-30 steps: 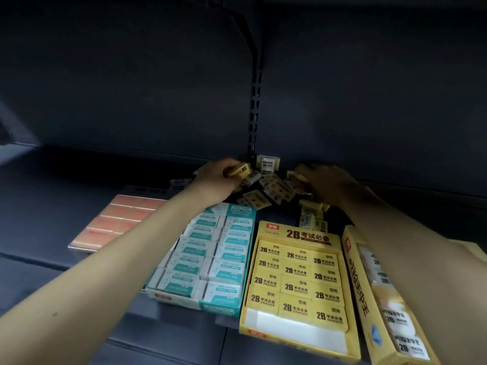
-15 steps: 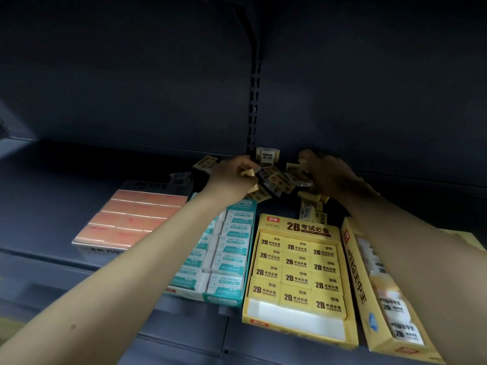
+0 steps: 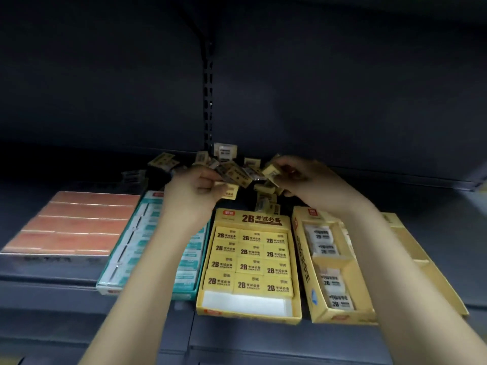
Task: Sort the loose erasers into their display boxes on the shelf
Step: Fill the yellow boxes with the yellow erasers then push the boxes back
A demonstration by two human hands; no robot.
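A heap of loose erasers (image 3: 226,160) lies at the back of the shelf, against the rear wall. My left hand (image 3: 193,192) is raised in front of the heap and grips several yellow erasers (image 3: 233,177). My right hand (image 3: 303,180) pinches one yellow eraser (image 3: 271,171) beside them. Below stands a yellow 2B display box (image 3: 249,312), filled with yellow erasers except for a bare white front row. To its right is a yellow box (image 3: 303,248) holding white 2B erasers. A teal box (image 3: 116,270) sits under my left forearm.
An orange-topped box (image 3: 71,222) stands at the far left of the dark shelf. Another yellow box (image 3: 427,264) shows behind my right forearm. The shelf's front edge (image 3: 52,285) runs below the boxes. A slotted upright (image 3: 208,96) rises at the back wall.
Both hands have lifted out of the heap and drawn toward each other, each carrying yellow erasers. The view has tilted so the boxes sit lower.
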